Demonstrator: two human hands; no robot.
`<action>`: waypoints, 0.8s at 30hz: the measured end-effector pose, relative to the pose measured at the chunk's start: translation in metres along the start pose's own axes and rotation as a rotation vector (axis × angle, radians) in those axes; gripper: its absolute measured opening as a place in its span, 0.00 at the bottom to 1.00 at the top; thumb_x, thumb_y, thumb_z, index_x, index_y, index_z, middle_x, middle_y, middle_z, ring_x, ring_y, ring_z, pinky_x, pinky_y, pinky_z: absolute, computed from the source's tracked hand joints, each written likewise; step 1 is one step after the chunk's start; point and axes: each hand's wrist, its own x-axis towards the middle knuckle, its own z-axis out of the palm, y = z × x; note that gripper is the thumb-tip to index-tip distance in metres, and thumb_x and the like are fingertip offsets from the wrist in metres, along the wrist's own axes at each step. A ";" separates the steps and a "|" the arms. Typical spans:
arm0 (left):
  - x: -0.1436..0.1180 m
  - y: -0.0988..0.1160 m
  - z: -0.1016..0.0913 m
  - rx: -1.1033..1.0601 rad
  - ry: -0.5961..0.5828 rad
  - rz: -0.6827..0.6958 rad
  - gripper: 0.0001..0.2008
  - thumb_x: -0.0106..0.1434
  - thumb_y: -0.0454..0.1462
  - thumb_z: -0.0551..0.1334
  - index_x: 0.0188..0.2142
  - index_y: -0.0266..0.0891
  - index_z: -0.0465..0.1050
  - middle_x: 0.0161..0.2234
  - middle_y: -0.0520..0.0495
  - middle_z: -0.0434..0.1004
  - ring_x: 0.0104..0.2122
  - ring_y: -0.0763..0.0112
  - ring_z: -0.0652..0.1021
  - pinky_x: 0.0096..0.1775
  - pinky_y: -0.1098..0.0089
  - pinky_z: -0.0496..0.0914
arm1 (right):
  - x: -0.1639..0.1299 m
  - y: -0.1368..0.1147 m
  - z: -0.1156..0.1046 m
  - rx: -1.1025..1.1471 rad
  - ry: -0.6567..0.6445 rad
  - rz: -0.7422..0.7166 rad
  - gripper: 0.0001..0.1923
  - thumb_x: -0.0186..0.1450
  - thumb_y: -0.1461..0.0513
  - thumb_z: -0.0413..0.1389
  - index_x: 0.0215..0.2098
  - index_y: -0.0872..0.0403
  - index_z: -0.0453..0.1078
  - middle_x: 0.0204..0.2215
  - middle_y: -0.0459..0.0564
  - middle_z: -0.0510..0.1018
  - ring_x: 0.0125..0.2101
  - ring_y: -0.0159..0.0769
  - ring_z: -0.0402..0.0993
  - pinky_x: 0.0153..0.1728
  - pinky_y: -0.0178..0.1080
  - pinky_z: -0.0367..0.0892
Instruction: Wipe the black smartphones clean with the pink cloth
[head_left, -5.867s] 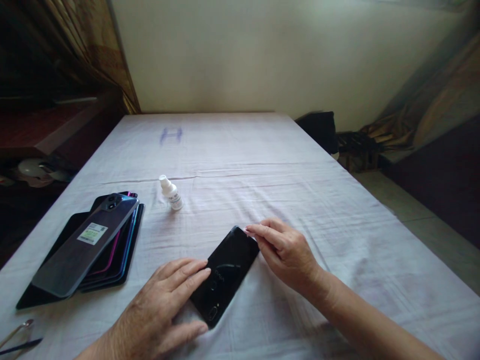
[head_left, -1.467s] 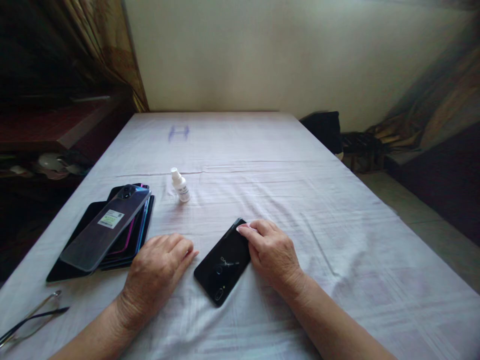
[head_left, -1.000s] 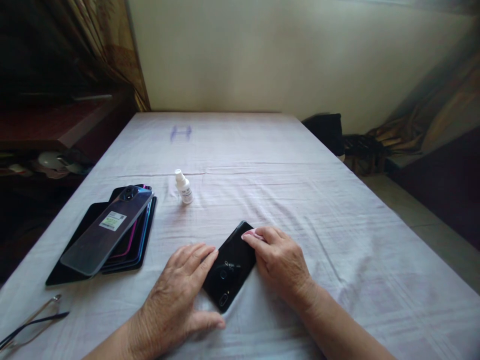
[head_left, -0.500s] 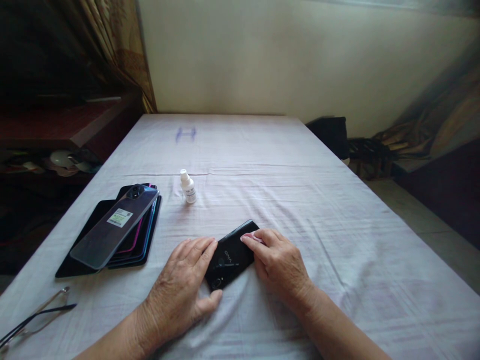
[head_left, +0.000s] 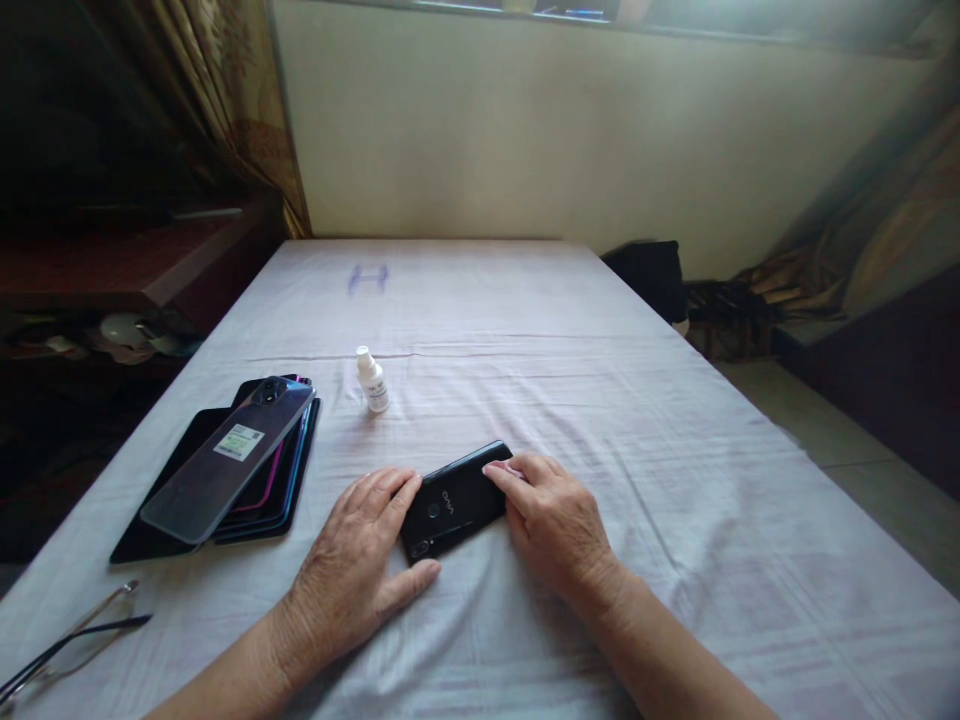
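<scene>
A black smartphone [head_left: 457,505] lies back side up on the white cloth-covered surface, its camera end at the lower left. My left hand [head_left: 360,550] holds that end, fingers along the upper edge and thumb at the lower one. Pinched in my right hand [head_left: 559,515] is a small pink cloth [head_left: 501,467], pressed on the phone's far right end; most of it is hidden under the fingers. A white dropper-type bottle [head_left: 373,382] stands upright beyond the phone.
On the left sits a stack of phones, a grey one with a label [head_left: 217,470] on top. Eyeglasses [head_left: 75,640] lie at the near left edge. A dark red wooden shelf [head_left: 150,270] borders the far left, and a wall [head_left: 450,130] rises behind the surface.
The phone has turned slightly and its camera end has shifted left and away from me, my left hand moving with it. The right hand still presses the cloth on it. The view has tilted up a little.
</scene>
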 end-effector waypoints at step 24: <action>0.002 0.003 -0.005 -0.008 -0.027 -0.012 0.35 0.61 0.41 0.62 0.65 0.37 0.55 0.62 0.37 0.66 0.61 0.51 0.67 0.61 0.52 0.62 | 0.000 -0.010 -0.001 0.027 0.001 -0.061 0.16 0.64 0.70 0.54 0.46 0.53 0.77 0.38 0.52 0.79 0.38 0.38 0.74 0.40 0.36 0.69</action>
